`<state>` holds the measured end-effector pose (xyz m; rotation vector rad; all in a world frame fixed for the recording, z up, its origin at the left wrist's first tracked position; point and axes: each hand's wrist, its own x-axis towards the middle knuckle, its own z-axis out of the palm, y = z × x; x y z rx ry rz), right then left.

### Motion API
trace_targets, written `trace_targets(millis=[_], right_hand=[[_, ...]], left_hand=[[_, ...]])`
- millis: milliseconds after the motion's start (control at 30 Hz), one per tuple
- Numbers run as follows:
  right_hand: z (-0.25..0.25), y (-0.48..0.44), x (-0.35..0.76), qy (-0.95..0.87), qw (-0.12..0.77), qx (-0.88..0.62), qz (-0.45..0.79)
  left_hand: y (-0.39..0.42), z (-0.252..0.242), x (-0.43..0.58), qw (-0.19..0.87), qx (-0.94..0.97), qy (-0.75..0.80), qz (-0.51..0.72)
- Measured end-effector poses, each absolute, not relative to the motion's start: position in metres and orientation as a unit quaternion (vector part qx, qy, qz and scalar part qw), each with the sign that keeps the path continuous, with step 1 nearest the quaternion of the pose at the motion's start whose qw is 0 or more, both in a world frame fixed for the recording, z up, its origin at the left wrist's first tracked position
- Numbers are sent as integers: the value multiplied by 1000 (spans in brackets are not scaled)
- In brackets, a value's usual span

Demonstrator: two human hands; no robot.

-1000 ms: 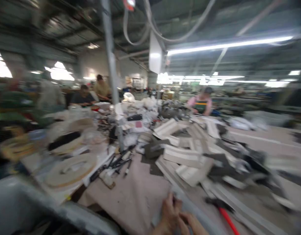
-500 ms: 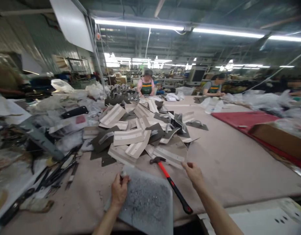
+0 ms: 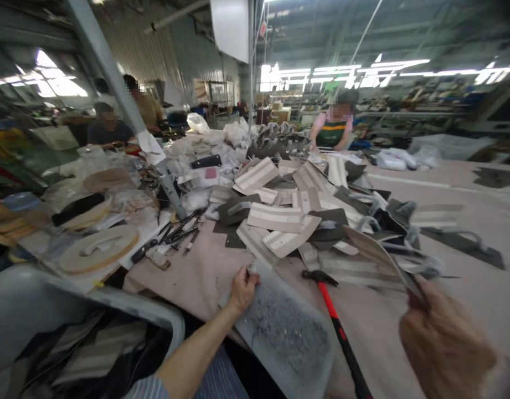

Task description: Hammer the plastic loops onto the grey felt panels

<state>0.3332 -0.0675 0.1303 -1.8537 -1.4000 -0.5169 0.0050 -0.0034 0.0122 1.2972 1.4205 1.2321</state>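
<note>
My right hand (image 3: 446, 338), blurred, grips the edge of a curved grey-beige panel (image 3: 373, 246), lifted and tilted above the table. My left hand (image 3: 243, 291) is closed at the upper left corner of a worn, scuffed grey slab (image 3: 292, 332). Its fingertips pinch something small that I cannot make out. Between the hands lies a claw hammer (image 3: 329, 302) with a red and black handle, its head toward the pile. Beyond it spreads a heap of similar panels (image 3: 275, 216), some showing pale strips, others dark with grey handles.
A grey bin (image 3: 175, 327) holding dark and beige pieces stands at lower left. Knives and hand tools (image 3: 175, 238) lie beside a roll of tape (image 3: 99, 249). A slanted metal post (image 3: 113, 72) rises at left. A co-worker (image 3: 333, 124) stands across the table (image 3: 449, 233).
The view has turned left, bringing the bin into sight. My right hand has raised a panel from the heap and drawn it nearer. My left hand stays at the slab's corner.
</note>
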Motion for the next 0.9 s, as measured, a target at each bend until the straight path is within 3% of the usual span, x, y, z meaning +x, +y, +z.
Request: trace_targets(millis=[100,233,367,733,900], right_hand=[[105,-91,272,-651,312,-650,-238],[37,-131,184,-782,217,-566,-142],[-7,-161,148,-781,183,-592,-81],[13,-167,135,-785,138,-603,34],[37,-156,176,-785,224,-553,168]], left_hand=[[1,8,3,425,484,557,524],[3,11,-9,378,414,570,601],[11,23,-15,388,470,536,584],[28,7,22,549,513,436,496],[29,-4,16,580,512,410,483]])
